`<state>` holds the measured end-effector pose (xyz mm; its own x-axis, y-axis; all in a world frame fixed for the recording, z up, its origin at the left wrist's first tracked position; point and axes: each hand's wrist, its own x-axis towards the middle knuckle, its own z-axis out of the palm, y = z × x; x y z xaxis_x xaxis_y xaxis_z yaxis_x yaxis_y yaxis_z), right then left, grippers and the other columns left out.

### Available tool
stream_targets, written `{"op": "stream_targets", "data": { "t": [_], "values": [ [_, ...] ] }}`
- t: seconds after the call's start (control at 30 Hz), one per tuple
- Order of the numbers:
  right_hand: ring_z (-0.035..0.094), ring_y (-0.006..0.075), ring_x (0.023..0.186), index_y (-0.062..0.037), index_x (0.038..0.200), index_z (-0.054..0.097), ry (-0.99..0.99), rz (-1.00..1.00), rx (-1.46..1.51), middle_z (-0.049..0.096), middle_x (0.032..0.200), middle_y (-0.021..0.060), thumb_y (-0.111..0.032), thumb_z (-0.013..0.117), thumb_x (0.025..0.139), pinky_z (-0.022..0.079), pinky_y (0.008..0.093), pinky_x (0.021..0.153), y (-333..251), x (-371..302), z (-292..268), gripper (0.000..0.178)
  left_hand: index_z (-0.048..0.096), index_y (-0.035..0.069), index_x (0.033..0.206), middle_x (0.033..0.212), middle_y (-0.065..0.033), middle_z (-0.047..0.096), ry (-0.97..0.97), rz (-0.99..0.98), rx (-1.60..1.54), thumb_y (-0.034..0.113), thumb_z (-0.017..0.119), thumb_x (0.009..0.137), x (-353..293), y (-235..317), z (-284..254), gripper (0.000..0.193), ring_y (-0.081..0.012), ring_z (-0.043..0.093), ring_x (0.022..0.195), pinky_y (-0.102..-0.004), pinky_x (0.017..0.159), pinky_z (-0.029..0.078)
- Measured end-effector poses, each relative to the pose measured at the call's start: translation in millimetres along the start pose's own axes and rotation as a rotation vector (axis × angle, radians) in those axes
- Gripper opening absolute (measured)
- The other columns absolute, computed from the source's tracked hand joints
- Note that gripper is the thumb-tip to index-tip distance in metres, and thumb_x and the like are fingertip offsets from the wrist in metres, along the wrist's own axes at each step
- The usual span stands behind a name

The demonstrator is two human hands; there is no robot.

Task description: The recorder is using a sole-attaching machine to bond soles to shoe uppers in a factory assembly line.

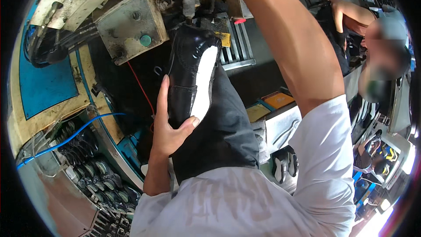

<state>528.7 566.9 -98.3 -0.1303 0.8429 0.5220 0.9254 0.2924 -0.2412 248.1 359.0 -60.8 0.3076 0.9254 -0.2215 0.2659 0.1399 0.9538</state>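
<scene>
My left hand (169,127) grips a black shoe (182,72) by its lower end, with the thumb on the near side and a finger stretched along its left edge. A glossy white strip (203,85) runs lengthwise down the right side of the shoe. The shoe's upper end lies close under the metal head (189,0) of a machine; whether they touch, I cannot tell. My right forearm reaches forward past the machine and leaves the picture at the top edge, so the right hand itself is out of sight.
A worn control box (129,28) with a green button stands left of the shoe. Several dark shoes (98,177) fill a rack at lower left. A black-and-white pair of shoes (280,169) sits at lower right. A blue hose (70,138) crosses the left side. Another person (355,15) works at far right.
</scene>
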Motion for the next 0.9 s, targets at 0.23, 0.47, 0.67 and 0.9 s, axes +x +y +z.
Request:
{"op": "stream_targets", "data": {
  "t": [0.23,0.47,0.67,0.9],
  "values": [
    [0.054,0.0406,0.144,-0.0159,0.154,0.061,-0.050,0.087,0.126,0.057,0.156,0.0208,-0.020,0.072,0.095,0.044,0.0495,0.121,-12,-45,-45,0.060,0.016,0.007,0.177,0.174,-0.0180,0.036,-0.115,-0.073,-0.196,0.002,0.080,0.081,-41,-21,20,0.115,-0.0305,0.045,0.154,-0.0426,0.127,0.037],
    [0.061,0.0402,0.134,-0.0141,0.149,0.066,0.005,0.320,0.155,0.064,0.147,0.0186,-0.008,0.069,0.095,0.050,0.0501,0.113,-12,-223,-78,0.055,0.014,0.012,0.177,0.169,-0.0207,0.040,-0.025,-0.427,-0.234,0.009,0.080,0.093,-96,-77,49,0.107,-0.0292,0.050,0.148,-0.0397,0.118,0.048],
    [0.057,0.0465,0.128,-0.0007,0.139,0.066,-0.177,1.357,-0.522,0.064,0.126,0.0288,-0.041,0.077,0.097,0.043,0.0584,0.113,18,-589,-148,0.059,0.008,0.009,0.177,0.166,-0.0322,0.043,-0.115,-0.322,-0.007,0.024,0.082,0.097,-113,-92,72,0.110,-0.0388,0.053,0.147,-0.0422,0.124,0.040],
    [0.066,0.0477,0.117,0.0031,0.132,0.071,-0.059,1.569,-0.341,0.069,0.120,0.0320,-0.039,0.079,0.093,0.052,0.0523,0.104,9,-639,-130,0.058,0.033,0.002,0.169,0.158,-0.0368,0.050,-0.174,-0.217,0.675,0.051,0.077,0.097,-51,-68,37,0.097,-0.0526,0.055,0.142,-0.0519,0.119,0.045]
  ]
}}
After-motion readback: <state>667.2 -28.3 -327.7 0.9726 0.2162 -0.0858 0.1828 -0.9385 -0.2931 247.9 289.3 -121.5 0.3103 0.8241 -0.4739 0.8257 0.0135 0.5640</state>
